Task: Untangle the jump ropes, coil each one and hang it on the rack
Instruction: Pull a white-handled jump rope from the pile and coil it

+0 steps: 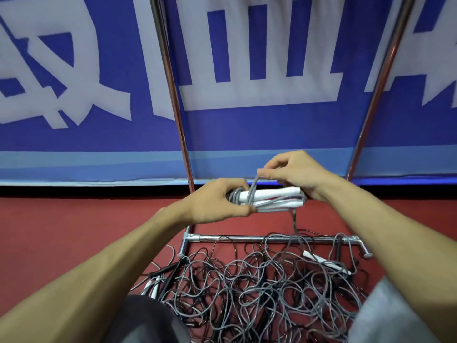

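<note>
Grey cord and two white handles are held as one bundle [274, 198] above the red floor [74, 231]; its long axis is laid level, left to right across the view, between the two chrome uprights of the rack [170, 78]. The left end of the bundle is gripped by the left hand [217, 201], fingers and thumb curled round the gathered coils; the right end is covered by the right hand [294, 174], whose thumb and forefinger are closed in a pinch on a loop [253, 188] of cord raised just above the handles. The loop is drawn crosswise over the bundle, at right angles to its long axis, close beside the left hand; a wrap round the bundle is judged to be the step in hand. One loose strand [294, 224] drops from the right end of the bundle to the tangled pile [259, 293] on the floor, just in front of the base bar [235, 238]; whether it belongs to the same rope cannot be told. The coming turn is judged to hinge on that crossing: the free cord lies above the bundle and nearer the right hand, so the loop would be carried over and under by it; the hanging is not yet done.
</note>
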A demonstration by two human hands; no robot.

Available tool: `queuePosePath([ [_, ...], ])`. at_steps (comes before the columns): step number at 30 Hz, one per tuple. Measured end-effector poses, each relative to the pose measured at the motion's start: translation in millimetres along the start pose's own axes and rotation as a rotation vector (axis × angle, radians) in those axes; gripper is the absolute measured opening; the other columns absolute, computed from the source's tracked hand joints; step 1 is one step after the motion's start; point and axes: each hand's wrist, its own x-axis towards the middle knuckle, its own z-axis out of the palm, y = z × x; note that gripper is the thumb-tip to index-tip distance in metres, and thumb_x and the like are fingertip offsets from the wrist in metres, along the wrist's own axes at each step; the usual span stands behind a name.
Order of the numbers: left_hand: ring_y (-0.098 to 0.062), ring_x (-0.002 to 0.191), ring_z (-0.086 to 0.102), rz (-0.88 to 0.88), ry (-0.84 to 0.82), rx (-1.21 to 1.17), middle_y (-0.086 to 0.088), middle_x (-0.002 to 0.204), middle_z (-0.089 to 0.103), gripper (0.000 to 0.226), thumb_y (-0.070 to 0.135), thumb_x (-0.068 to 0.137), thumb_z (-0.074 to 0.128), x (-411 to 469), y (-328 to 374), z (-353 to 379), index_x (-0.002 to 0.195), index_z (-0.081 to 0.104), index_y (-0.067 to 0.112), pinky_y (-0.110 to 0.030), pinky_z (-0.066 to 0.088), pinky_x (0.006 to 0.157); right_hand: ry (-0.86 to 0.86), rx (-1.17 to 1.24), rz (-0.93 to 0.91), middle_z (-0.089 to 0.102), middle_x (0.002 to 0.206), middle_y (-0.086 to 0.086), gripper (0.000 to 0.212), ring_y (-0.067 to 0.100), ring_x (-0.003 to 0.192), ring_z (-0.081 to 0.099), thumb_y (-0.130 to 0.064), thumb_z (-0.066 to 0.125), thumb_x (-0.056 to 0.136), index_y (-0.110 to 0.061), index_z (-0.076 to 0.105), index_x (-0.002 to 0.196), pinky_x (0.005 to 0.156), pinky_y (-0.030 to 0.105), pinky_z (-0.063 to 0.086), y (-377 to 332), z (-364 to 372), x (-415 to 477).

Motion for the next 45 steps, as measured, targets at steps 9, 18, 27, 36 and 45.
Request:
queuePosePath([
  [9, -0.018, 0.043, 0.041, -0.161, 0.27, -0.808, -0.015, 0.07, 0.058, 0.02, 0.007, 0.091, 0.047, 4, 7, -13, 0.108, 0.056, 0.015, -0.022, 0.029, 0.05, -0.173, 0.463, 0.181, 0.065, 0.075, 0.005, 0.019, 0.01, 0.047, 0.042, -0.022, 0.052, 0.099, -0.008, 0.063, 0.092, 0.045, 0.021, 0.034, -9, 15, 2],
  [18, -0.016, 0.046, 0.046, -0.297, 0.449, -0.686, -0.01, 0.068, 0.06, 0.002, 0.012, 0.095, 0.054, 17, -22, -11, 0.096, 0.054, 0.011, -0.021, 0.037, 0.044, -0.488, -0.268, 0.205, 0.057, 0.063, 0.004, 0.011, 0.015, 0.053, 0.063, -0.019, 0.055, 0.098, -0.009, 0.056, 0.094, 0.054, 0.028, 0.05, 3, 20, -3],
  [27, -0.023, 0.052, 0.064, -0.286, 0.353, 0.002, -0.011, 0.074, 0.065, 0.031, 0.022, 0.087, 0.073, 20, -66, -7, 0.098, 0.045, 0.014, -0.032, 0.051, 0.05, -0.461, -0.728, -0.179, 0.068, 0.093, 0.0, 0.014, 0.0, 0.057, 0.056, -0.012, 0.054, 0.095, -0.017, 0.064, 0.104, 0.064, 0.025, 0.049, 4, 17, 0],
  [36, -0.019, 0.076, 0.051, -0.139, -0.055, 0.451, 0.004, 0.083, 0.056, 0.025, 0.017, 0.086, 0.068, 20, -52, 9, 0.101, 0.049, 0.022, -0.026, 0.035, 0.062, -0.318, -0.737, -0.432, 0.064, 0.082, -0.005, 0.019, 0.019, 0.078, 0.058, -0.019, 0.051, 0.097, -0.026, 0.065, 0.086, 0.076, 0.045, 0.051, 7, 17, 0],
  [45, -0.013, 0.056, 0.041, -0.056, -0.065, 0.468, 0.002, 0.061, 0.045, 0.045, 0.073, 0.073, 0.061, 11, -19, 9, 0.085, 0.053, 0.031, -0.033, 0.035, 0.056, 0.011, -0.462, -0.332, 0.069, 0.074, -0.006, 0.011, 0.003, 0.066, 0.057, -0.024, 0.066, 0.09, -0.025, 0.072, 0.081, 0.069, 0.027, 0.047, 9, 2, 6],
])
